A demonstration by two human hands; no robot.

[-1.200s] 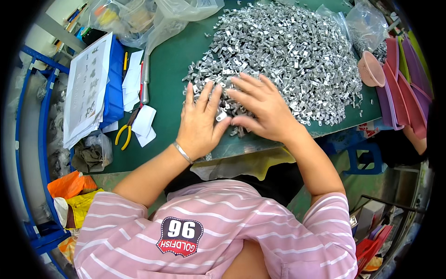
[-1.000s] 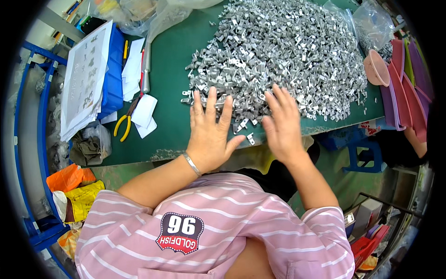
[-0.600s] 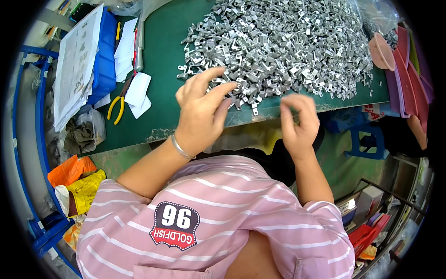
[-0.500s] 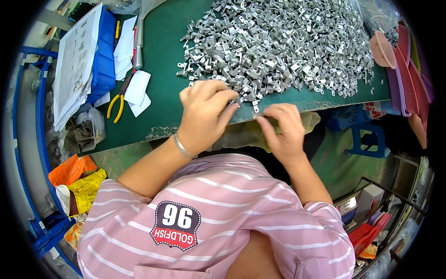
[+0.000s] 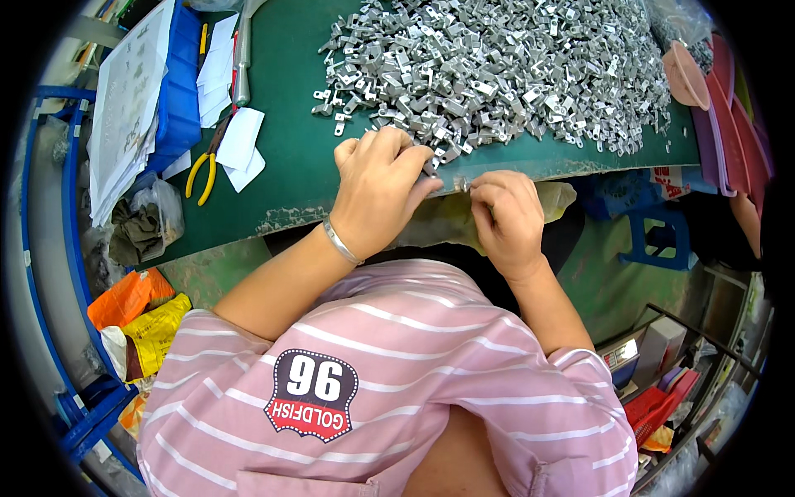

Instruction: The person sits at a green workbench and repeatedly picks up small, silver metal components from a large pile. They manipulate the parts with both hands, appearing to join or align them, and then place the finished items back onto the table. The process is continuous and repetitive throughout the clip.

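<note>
Bright, even light from overhead — soft shadows only; sharp at centre, fisheye bending and black vignette at the rim.

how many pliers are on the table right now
1. The yellow-handled pliers lie on the green table, left of the left hand, between the blue bin and white paper slips. Others may be hidden under papers.
</note>
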